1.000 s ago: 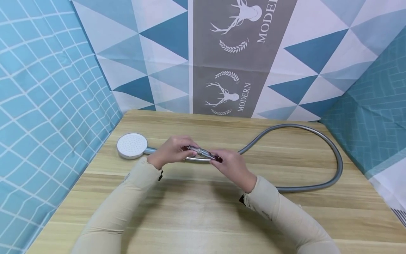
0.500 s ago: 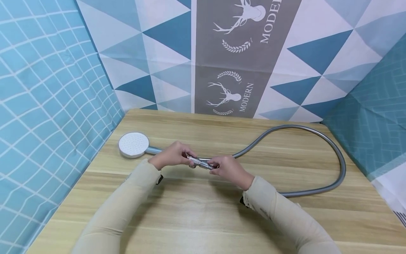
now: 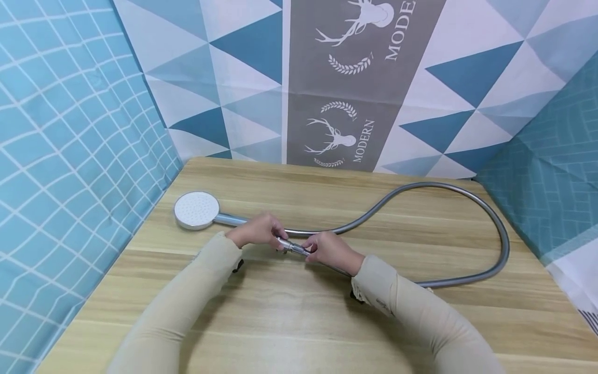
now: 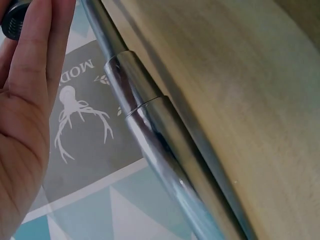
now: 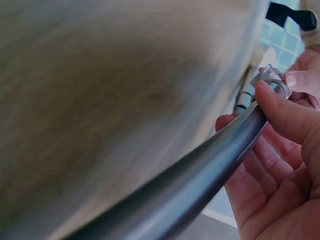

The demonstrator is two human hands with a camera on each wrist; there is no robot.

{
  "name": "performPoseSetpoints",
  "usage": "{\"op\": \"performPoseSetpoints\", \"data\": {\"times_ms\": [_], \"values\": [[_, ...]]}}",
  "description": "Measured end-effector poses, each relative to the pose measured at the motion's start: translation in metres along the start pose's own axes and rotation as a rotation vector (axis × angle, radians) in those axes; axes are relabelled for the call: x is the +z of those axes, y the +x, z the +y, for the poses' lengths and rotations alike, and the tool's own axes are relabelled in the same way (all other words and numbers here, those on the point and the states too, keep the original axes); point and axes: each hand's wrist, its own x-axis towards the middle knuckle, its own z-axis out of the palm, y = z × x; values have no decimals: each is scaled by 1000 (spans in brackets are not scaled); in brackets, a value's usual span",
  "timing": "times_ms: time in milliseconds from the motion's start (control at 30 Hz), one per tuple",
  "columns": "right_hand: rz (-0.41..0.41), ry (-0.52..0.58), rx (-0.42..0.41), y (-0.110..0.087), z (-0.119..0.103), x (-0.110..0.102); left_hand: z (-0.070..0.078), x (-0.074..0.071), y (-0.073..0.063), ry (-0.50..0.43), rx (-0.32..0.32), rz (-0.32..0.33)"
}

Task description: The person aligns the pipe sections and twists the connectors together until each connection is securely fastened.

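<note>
Between my hands, in the head view, a small chrome fitting [image 3: 286, 244] meets the end of a metal shower hose [image 3: 502, 228]. My left hand [image 3: 259, 230] pinches the fitting by its left part; a dark threaded opening [image 4: 14, 22] shows beside its fingers in the left wrist view. The thumb and fingers of my right hand [image 3: 333, 251] hold the hose end, also seen in the right wrist view with the hose [image 5: 200, 185] running towards the camera. Whether the joint is screwed tight cannot be told. Behind my left hand lies a hand shower [image 3: 196, 210], white face up.
The hose leaves the shower handle [image 4: 170, 165], loops wide on the right and comes back to my right hand. All lies on a wooden table [image 3: 289, 322]. Patterned cloth walls [image 3: 243, 104] stand at the back, left and right.
Both hands have come slightly down towards the table's front with the fitting and hose end. More of the hose behind them shows now. The hand shower stays on the table.
</note>
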Motion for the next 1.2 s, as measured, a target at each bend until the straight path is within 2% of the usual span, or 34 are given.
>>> {"op": "performPoseSetpoints", "data": {"times_ms": [167,300,500,633,967,1200], "values": [[-30,-36,-8,0,-1,4,-3,4,-1,-41,-37,-44],[-57,-51,-8,2,-1,7,-5,7,-1,-25,-30,-60],[-87,-107,-28,5,-3,9,-4,10,-2,-17,-69,-82],[-81,-121,-2,3,-4,8,-2,11,0,-19,-86,-79],[16,-243,-25,-7,-4,16,-2,12,2,-26,-118,-82],[10,-332,-14,-1,-9,21,2,9,2,74,-92,-106]]}}
